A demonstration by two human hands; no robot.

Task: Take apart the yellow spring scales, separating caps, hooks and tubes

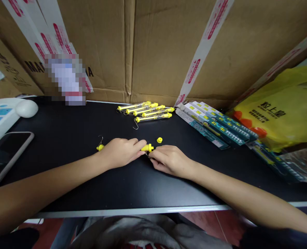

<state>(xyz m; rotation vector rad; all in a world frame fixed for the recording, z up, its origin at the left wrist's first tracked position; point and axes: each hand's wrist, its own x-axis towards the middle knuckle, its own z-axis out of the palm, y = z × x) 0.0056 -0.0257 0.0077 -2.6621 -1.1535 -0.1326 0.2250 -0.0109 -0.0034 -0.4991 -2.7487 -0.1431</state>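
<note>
My left hand (122,151) lies on the black table (65,138), fingers wrapped round a clear tube with yellow ends (147,148); its hooked yellow end (100,147) sticks out at the wrist side. My right hand (169,159) is closed in a pinch right at the tube's yellow cap, touching it; what its fingertips hold is hidden. A loose yellow cap (159,140) lies just beyond the hands.
Several finished yellow-ended tubes (148,112) lie in a row at the back. Teal packaging cards (213,124) and a yellow plastic bag (280,110) are at right. A phone (5,155) and a white power strip (3,114) are at left. Cardboard boxes (156,52) wall the back.
</note>
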